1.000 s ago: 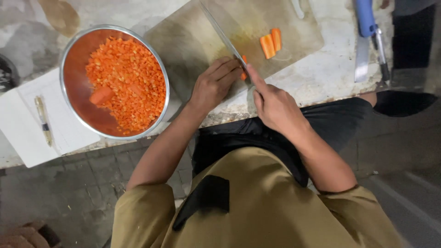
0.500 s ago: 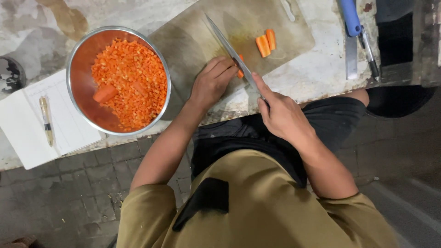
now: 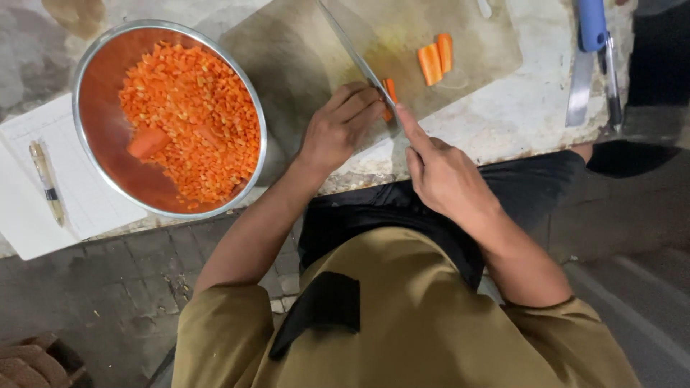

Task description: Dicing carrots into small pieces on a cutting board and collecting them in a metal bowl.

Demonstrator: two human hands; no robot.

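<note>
A person in a tan shirt stands at a worn stone counter point(image 3: 503, 122) and looks down at both hands. The right hand point(image 3: 445, 176) is closed around the handle of a long knife point(image 3: 356, 54), with the pointer finger stretched out along the top of the blade. The blade lies slanted across a wooden cutting board point(image 3: 302, 50). The left hand point(image 3: 338, 129) has its fingers curled down and presses on a small carrot piece point(image 3: 390, 92), right against the side of the blade. The two hands are close together, almost touching. Two more carrot pieces point(image 3: 436, 59) lie side by side on the board, a little way past the knife. To the left of the board sits a big round metal bowl point(image 3: 90, 79), full of tiny chopped carrot bits point(image 3: 194, 122), with one bigger carrot chunk point(image 3: 149, 142) on top. The bowl rests partly on a white sheet of paper point(image 3: 29, 215), and a pen point(image 3: 47, 181) lies on that paper. Far to the right, well apart from the hands, a second knife with a blue handle point(image 3: 591, 29) lies on the counter.
</note>
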